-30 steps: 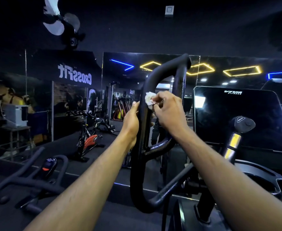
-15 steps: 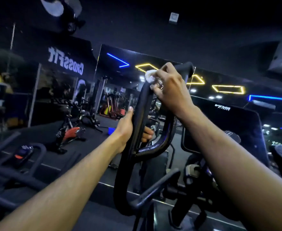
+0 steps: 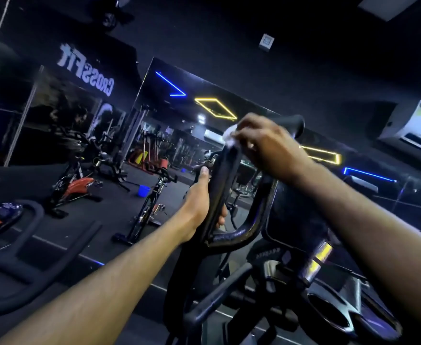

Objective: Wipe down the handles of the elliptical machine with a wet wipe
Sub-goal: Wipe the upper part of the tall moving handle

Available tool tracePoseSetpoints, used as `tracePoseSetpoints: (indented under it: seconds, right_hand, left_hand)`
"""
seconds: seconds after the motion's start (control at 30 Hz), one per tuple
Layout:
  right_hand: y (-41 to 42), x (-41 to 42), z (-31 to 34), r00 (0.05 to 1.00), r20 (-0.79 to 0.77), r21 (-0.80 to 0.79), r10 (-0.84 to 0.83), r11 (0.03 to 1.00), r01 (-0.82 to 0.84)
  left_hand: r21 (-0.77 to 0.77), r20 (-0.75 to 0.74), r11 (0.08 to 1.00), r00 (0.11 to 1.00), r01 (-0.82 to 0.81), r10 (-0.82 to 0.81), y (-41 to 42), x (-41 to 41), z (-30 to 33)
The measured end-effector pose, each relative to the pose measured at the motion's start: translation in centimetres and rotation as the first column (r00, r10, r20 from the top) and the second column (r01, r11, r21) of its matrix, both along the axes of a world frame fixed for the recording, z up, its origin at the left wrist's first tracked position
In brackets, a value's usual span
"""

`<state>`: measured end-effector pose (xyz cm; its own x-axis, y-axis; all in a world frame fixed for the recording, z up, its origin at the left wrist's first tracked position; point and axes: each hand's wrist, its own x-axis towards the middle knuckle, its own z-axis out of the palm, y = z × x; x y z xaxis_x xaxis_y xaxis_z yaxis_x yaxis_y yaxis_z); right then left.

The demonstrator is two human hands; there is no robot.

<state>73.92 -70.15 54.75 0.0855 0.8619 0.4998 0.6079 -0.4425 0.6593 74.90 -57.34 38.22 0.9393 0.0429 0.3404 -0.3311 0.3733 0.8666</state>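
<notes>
1. We found the right hand (image 3: 266,145) pinching the wet wipe (image 3: 230,136) against the handle (image 3: 223,183) near its top bend.
2. The left hand (image 3: 200,207) gripped the handle lower down, steadying it.
3. We judged wiping under way; next, the wipe should travel over the end.

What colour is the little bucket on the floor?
Blue. The bucket shows in the head view, on the dark floor beside a bike.
</notes>
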Motion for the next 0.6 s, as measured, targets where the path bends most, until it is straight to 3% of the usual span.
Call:
tracePoseSetpoints:
  seconds: [0.07, 0.17, 0.23, 0.37, 0.47, 0.6]
  right_hand:
    - [0.5, 0.7, 1.8, 0.997, 0.023, 0.120, -0.070, 0.991, 0.067]
    - [1.6, 1.3, 0.5, 0.974, 0.030, 0.130, -0.224, 0.967, 0.219]
    - [1.9, 0.7, -1.3, 0.974, 0.018, 0.143, -0.226, 0.965, 0.221]
    - [2.6, -0.9, -4.4, 0.971, 0.046, -0.093, -0.234, 0.967, 0.237]
    - [3.2, -1.4, -2.5, 0.959, 0.005, -0.222, -0.284, 0.935, 0.278]
    - [3.1, -0.8, 2.8, 0.961, 0.002, -0.014, -0.277, 0.961, 0.277]
  left_hand:
    - [0.008, 0.007, 1.000, 1.000, 0.009, -0.009, 0.2, 0.4, -0.3]
    - [0.012, 0.008, 1.000, 1.000, 0.018, -0.018, 0.3, 0.6, -0.4]
    - [-0.002, 0.011, 0.999, 0.999, 0.038, -0.038, 0.3, 0.6, -0.3]
    - [-0.007, -0.031, 1.000, 0.999, 0.025, -0.025, 0.1, 0.8, -0.4]
    - [0.012, -0.021, 0.999, 0.999, 0.033, -0.032, 0.2, 1.2, -0.6]
    - [0.037, 0.016, 0.997, 0.998, 0.066, -0.066, 0.3, 1.1, -0.8]
